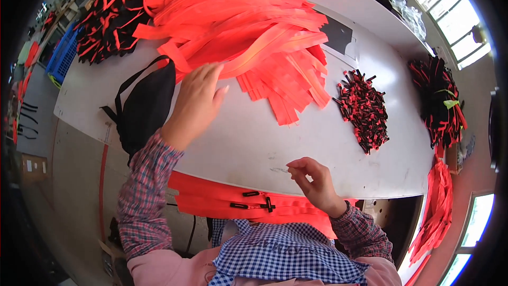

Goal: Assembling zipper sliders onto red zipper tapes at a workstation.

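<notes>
A large heap of bright orange-red fabric strips (233,26), which look like zipper tapes, covers the far middle of the white table (233,153). My left hand (196,100) is at the heap's near left edge, fingers stretched forward and thumb apart; whether the fingertips touch a strip I cannot tell. Closer to me, my right hand (317,182) hovers over the table's front edge, thumb and forefinger pinched together; anything between them is too small to make out. Across my lap lie more orange strips (201,196) with a few black zipper sliders (239,206) on them.
A pile of small black-and-red pieces (365,108) sits on the table's right side. Left of my left hand is a black pouch with straps (145,106). Black-and-red bundles (114,21) stand far left and hang at the right edge. A raised ledge (365,5) borders the back.
</notes>
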Action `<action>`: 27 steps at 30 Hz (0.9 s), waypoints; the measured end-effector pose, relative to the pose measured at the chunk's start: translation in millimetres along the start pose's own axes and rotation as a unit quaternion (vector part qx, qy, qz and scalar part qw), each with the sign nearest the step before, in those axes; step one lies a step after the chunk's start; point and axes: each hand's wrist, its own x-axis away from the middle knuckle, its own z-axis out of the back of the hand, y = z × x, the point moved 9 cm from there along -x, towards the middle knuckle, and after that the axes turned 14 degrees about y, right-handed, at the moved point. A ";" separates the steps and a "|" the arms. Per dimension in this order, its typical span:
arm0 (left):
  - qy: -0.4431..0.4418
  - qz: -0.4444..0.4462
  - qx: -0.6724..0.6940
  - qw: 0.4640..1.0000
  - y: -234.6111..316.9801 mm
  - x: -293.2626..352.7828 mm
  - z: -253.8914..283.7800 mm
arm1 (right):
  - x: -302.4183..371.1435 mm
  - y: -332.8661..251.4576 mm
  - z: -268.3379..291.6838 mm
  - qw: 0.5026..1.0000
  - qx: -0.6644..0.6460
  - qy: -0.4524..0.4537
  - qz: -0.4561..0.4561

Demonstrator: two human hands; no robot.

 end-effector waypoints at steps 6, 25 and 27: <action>-0.153 0.164 -0.009 0.974 -35.1 -27.5 -152.1 | 25.2 -0.4 29.5 0.999 0.014 0.017 0.041; -0.173 0.479 0.528 0.679 136.1 96.6 -63.7 | 43.7 30.6 -54.2 0.947 -0.288 -0.050 -0.132; -0.177 0.435 0.511 0.720 146.9 89.7 -58.7 | 41.0 34.0 -25.9 0.934 -0.319 0.001 -0.162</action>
